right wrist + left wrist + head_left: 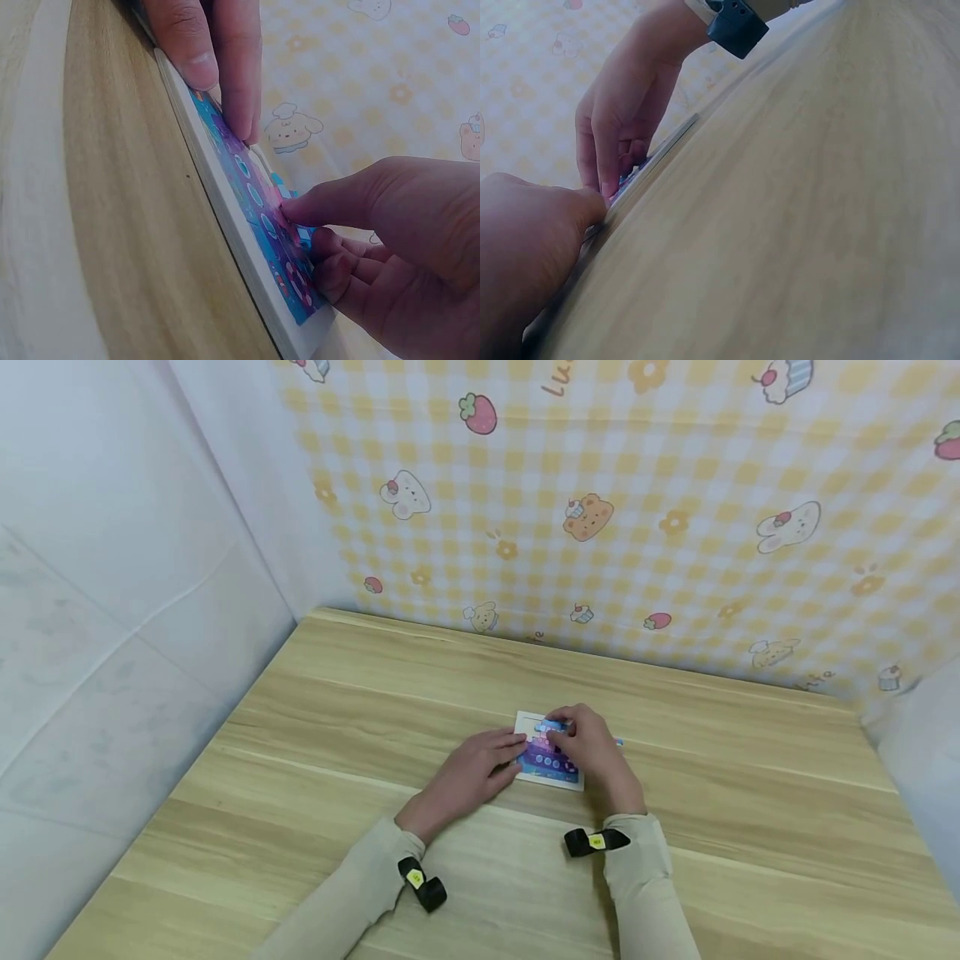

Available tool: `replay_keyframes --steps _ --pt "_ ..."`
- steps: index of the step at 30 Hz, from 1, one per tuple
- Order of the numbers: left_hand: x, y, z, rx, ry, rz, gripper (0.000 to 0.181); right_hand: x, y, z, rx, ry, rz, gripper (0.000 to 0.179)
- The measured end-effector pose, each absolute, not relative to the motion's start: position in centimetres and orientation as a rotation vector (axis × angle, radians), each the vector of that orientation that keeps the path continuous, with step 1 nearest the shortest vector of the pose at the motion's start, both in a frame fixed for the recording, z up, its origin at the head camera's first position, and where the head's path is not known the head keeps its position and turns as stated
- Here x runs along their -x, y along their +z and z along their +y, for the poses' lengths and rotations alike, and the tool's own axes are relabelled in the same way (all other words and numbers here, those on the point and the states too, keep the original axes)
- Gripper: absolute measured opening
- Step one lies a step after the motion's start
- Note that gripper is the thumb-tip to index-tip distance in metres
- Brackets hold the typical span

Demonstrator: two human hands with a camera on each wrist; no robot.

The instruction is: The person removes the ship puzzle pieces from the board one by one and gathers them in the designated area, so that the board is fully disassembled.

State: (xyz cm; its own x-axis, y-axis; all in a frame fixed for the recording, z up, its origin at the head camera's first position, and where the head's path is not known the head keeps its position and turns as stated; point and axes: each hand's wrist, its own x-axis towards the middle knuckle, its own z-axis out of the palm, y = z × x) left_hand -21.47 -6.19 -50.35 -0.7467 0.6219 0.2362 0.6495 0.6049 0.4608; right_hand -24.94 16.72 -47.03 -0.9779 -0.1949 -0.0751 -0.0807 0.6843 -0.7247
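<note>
A small puzzle board (551,783) with a white border and a purple-and-blue picture lies on the wooden table. At its left edge my left hand (476,768) rests, fingers extended over the border and thumb near the lower corner. My right hand (592,743) is over the board's upper right part, thumb and fingers bent together on a light-blue puzzle piece (553,725). In the right wrist view, the thumb of the right hand (420,232) presses at the picture, with light-blue edges (280,184) showing beside it. The fingers hide much of the piece.
The wooden table (360,710) reaches back to a yellow checked cloth (525,527) with cartoon prints. White sheeting (135,568) closes off the left side. A bit of blue (619,742) shows just right of the right hand. Black straps (596,842) sit on both wrists.
</note>
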Motion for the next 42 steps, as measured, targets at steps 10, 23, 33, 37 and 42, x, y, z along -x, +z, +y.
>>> replay_keyframes --steps 10,23,33,37,42 --pt "21.0 -50.2 -4.5 1.390 -0.631 -2.746 0.044 25.1 -47.3 17.1 0.265 -1.180 2.755 0.027" --pt "21.1 -50.2 -4.5 1.357 -0.665 -2.732 0.042 25.4 -47.1 17.5 0.291 -1.202 2.748 0.026" --pt "21.1 -50.2 -4.5 1.343 -0.670 -2.790 0.042 25.3 -47.1 17.8 0.263 -1.291 2.718 0.017" --pt "21.1 -50.1 -4.5 1.343 -0.663 -2.796 0.043 25.3 -47.2 17.9 0.253 -1.325 2.689 0.015" --pt "21.1 -50.0 -4.5 1.338 -0.647 -2.792 0.043 25.3 -47.2 18.0 0.243 -1.372 2.656 0.014"
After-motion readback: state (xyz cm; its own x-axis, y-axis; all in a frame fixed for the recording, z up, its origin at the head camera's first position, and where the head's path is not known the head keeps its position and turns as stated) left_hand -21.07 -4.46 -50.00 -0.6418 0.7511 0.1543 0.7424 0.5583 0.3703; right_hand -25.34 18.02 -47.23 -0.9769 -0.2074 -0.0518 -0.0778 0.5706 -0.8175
